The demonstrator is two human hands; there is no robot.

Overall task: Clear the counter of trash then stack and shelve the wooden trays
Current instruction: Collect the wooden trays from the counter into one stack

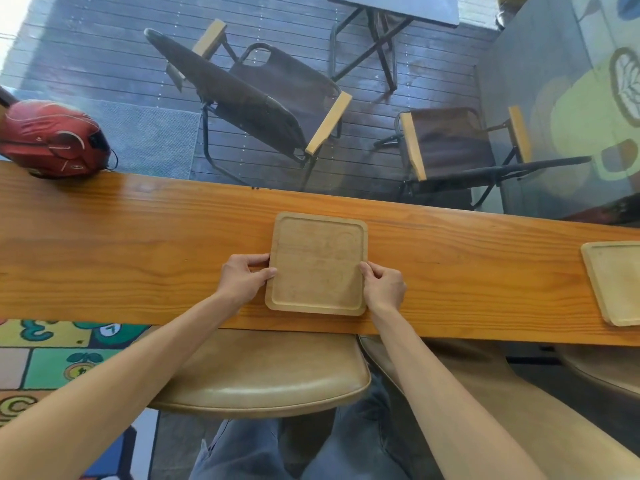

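I stand at a long wooden counter [138,244] that runs from nine o'clock to three o'clock across my view. A square wooden tray [317,263] lies flat on it straight ahead of me at twelve o'clock, close to the counter's near edge. My left hand [242,280] grips the tray's left rim: the thumb lies on top of the rim and the other fingers curl against the outer edge. My right hand [382,287] grips the right rim the same way, thumb on top and fingers tucked at the side. Both hands are clasped on the tray, one on each side, at its nearer half.

A second wooden tray [614,282] lies on the counter out at three o'clock, well apart from the first and partly cut off by the frame's edge. A red helmet [52,140] rests on the far edge of the counter at about ten o'clock.

Below the counter, at six o'clock, a tan padded stool [263,372] sits just in front of my legs. Past the counter's far edge, at twelve and one o'clock, two dark folding chairs [263,95] with pale wooden armrests stand on dark decking.
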